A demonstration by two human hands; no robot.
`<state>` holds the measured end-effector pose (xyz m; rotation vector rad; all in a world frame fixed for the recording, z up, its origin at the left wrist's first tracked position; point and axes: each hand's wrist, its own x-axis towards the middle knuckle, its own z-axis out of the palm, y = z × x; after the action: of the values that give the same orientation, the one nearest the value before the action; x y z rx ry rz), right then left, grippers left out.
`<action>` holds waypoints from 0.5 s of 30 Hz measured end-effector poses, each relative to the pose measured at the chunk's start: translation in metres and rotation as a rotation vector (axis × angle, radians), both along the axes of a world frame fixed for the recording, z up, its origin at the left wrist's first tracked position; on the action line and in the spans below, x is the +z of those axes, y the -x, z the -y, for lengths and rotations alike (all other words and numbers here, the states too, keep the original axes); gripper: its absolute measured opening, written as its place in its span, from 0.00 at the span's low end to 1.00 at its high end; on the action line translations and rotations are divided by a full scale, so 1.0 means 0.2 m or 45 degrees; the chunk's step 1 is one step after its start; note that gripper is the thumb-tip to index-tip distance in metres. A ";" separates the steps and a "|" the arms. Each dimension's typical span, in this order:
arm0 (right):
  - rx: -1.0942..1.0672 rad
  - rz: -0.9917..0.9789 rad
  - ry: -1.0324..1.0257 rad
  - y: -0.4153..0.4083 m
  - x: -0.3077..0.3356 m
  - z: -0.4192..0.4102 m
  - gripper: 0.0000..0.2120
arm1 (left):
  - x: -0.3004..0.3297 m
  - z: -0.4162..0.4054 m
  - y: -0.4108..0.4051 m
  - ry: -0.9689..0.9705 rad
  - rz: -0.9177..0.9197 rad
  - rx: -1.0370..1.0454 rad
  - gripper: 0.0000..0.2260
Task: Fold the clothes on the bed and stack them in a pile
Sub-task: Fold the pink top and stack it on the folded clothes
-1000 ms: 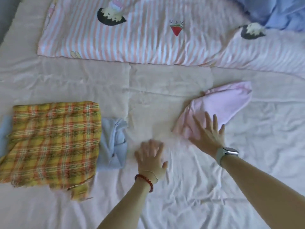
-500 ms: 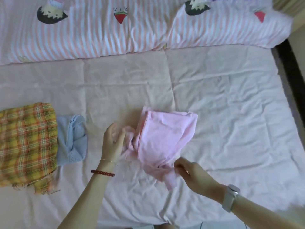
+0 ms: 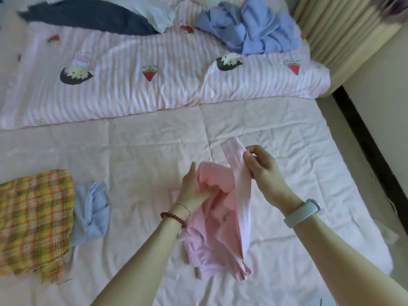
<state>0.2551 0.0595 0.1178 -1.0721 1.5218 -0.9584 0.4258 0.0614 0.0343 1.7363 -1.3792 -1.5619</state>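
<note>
Both hands grip the pink garment [image 3: 218, 235] between them: left hand [image 3: 194, 191] bunching cloth, right hand [image 3: 262, 171] pinching its raised edge.

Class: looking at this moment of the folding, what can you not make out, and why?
- Pink garment: bunched in both hands, head view; its type is unclear.
- Plaid cloth: cut off by the left edge.
- Light blue garment: partly under the plaid.
- Dark garment: cut off at the top edge, blurred.

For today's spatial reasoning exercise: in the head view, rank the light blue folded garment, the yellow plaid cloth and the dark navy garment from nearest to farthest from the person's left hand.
Measured from the left hand:
1. Light blue folded garment, just to its left.
2. Yellow plaid cloth, farther left, at the picture's edge.
3. Dark navy garment, far end of the bed, upper left.
</note>
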 end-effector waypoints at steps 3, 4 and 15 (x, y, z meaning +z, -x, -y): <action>-0.051 0.078 0.101 -0.02 0.21 0.06 0.11 | 0.13 0.08 -0.01 0.117 0.078 -0.093 0.27; -0.060 0.069 0.141 -0.03 0.28 0.08 0.11 | 0.18 0.11 -0.01 0.189 0.130 -0.106 0.20; -0.549 -0.340 0.717 0.02 1.00 0.34 0.09 | 1.18 0.25 -0.25 0.501 -0.286 -0.046 0.09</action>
<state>0.2507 -0.0077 0.3177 -1.3264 1.7947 -1.6659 0.4752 0.0117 0.2705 1.2706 -1.4879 -1.3433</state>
